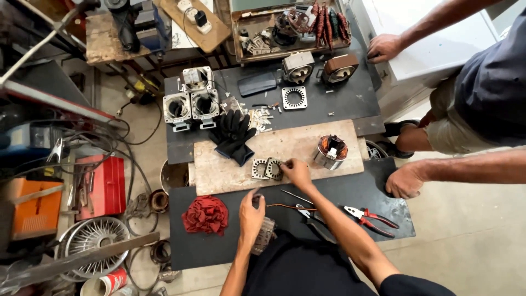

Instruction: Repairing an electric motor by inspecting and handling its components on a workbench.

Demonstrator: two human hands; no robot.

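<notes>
My left hand (251, 215) rests at the near edge of the black table (350, 192), closed on a small metal motor part (264, 235) by my lap. My right hand (296, 171) reaches forward and pinches a flat square metal plate (273, 169) lying beside another plate (259, 168) on the wooden board (285, 145). A thin copper wire (285, 206) runs between my hands. A wound stator with copper coils (330, 152) stands on the board to the right of my right hand.
Red-handled pliers (371, 219), a second pair of pliers (309, 214), a red rag (205, 215), black gloves (234, 136). Several motor housings (192, 101) on the far table. Another person stands right, one hand (404, 181) on the table edge. Red toolbox (103, 186) at left.
</notes>
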